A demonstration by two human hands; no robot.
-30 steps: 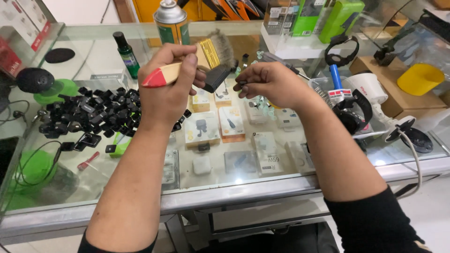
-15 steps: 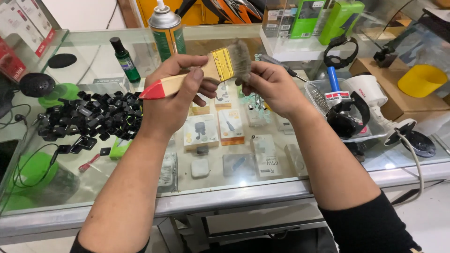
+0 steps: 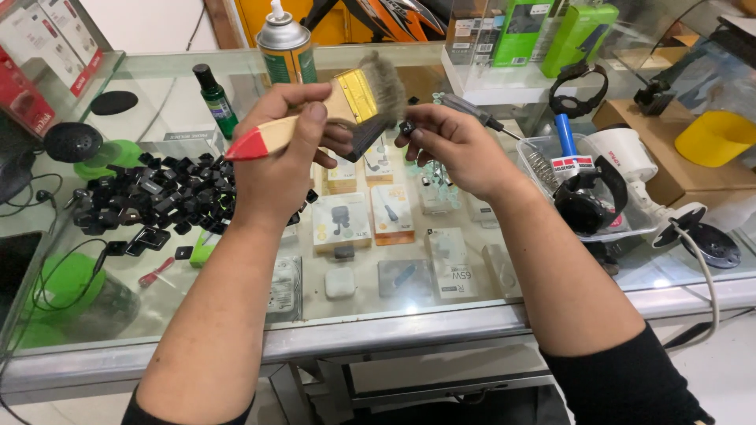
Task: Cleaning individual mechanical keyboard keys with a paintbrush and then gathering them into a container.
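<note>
A heap of black keycaps [image 3: 150, 197] lies near the glass tabletop's [image 3: 236, 330] left edge; the left hand [image 3: 276, 157] grips a paintbrush [image 3: 331, 106]; the right hand [image 3: 453, 145] pinches a small dark part [image 3: 407, 127] against its bristles, above the middle.

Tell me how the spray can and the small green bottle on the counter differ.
The spray can is wider and taller than the green bottle. The can is metallic with a white nozzle; the bottle is green with a black cap. The can stands farther back, the bottle to its left. Both stand upright on the glass counter.
</note>
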